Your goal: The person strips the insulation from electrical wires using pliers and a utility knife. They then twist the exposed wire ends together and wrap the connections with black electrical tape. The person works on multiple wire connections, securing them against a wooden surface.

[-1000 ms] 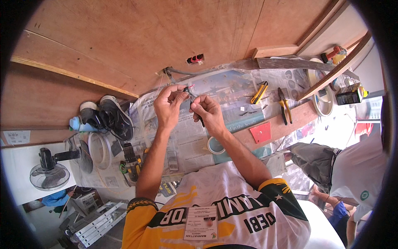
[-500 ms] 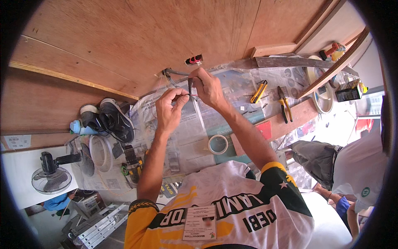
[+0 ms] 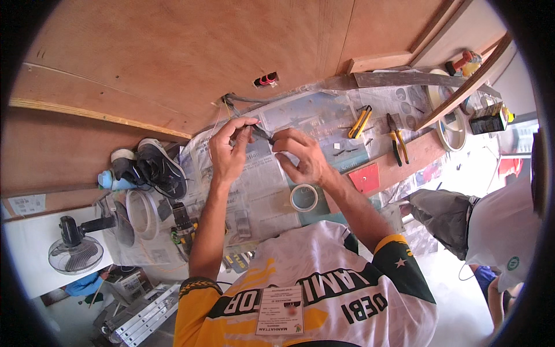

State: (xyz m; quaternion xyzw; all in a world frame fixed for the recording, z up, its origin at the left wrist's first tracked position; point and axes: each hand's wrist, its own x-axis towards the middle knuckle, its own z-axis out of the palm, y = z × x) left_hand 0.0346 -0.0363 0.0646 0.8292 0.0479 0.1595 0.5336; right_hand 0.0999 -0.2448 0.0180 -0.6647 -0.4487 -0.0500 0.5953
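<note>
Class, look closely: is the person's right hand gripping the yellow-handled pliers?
No, the yellow-handled pliers lie off to the right, clearly apart from the right hand.

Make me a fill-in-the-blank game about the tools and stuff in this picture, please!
1. A narrow dark strip runs from the person's ____ grip toward the right grip.
2. The metal pliers with yellow-and-black handles lie to the ____ of the yellow-and-black utility knife.
3. The flat red piece rests on a long, straight ____-coloured board.
4. Printed sheets of ____ are spread beneath the round white tape roll.

Missing words: left; right; brown; newspaper.
</note>
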